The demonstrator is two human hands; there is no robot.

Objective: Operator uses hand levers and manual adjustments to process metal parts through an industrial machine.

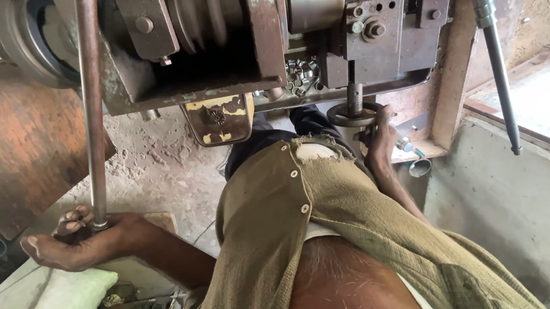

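The view looks down the person's own chest, so the machine sits at twelve o'clock and the floor at six. At about eight o'clock the left hand (80, 239) is closed around the lower end of a long rusty lever rod (93, 104), fingers curled over it just above its small end cap — the rod runs straight up to the worn metal machine (225, 39) at the top of the frame. At about one o'clock the right hand (380, 140) grips the rim of a small round handwheel (351, 115), which hangs on a short vertical spindle under the machine's head; the fingers wrap its right edge.

Just right of that hand a short metal pipe piece (419, 167) lies on a ledge. A slim grey handle bar (499, 68) slants down at two o'clock, untouched. Below the left hand, near seven o'clock, a pale stuffed sack (56, 303) rests on the floor.
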